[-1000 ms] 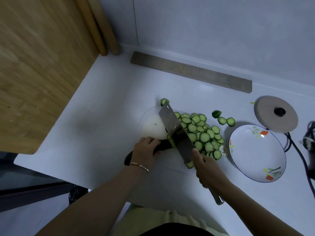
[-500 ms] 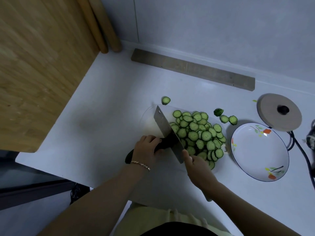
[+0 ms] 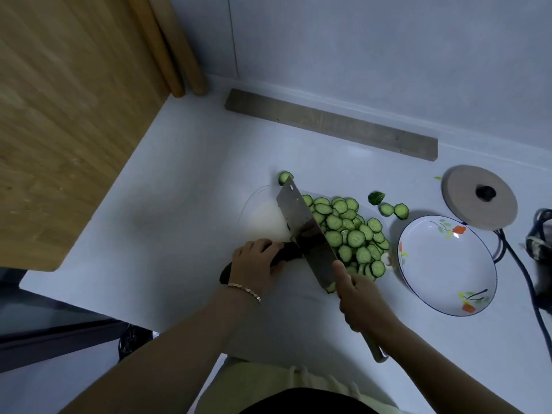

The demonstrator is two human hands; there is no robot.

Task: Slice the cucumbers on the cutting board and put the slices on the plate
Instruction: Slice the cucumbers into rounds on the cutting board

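My left hand (image 3: 257,267) curls over a dark whole cucumber (image 3: 285,254) lying on the white cutting board (image 3: 263,210). In my right hand (image 3: 360,300) I grip the handle of a steel cleaver (image 3: 306,231), whose blade is tilted up at the cucumber's cut end. To the right of the blade a heap of cucumber slices (image 3: 349,231) covers the board. A single slice (image 3: 285,177) lies beyond the board. The white plate (image 3: 446,265) with flower prints sits right of the heap and holds no slices.
Two slices (image 3: 394,210) and a stem end (image 3: 375,198) lie between board and plate. A round lid (image 3: 479,197) and dark cables (image 3: 519,264) sit at the right. A grey strip (image 3: 328,124) runs along the wall. A wooden cabinet (image 3: 68,115) stands at the left.
The cleaver came down through the cucumber half a second ago and has since risen and tilted. The slice heap stays in place.
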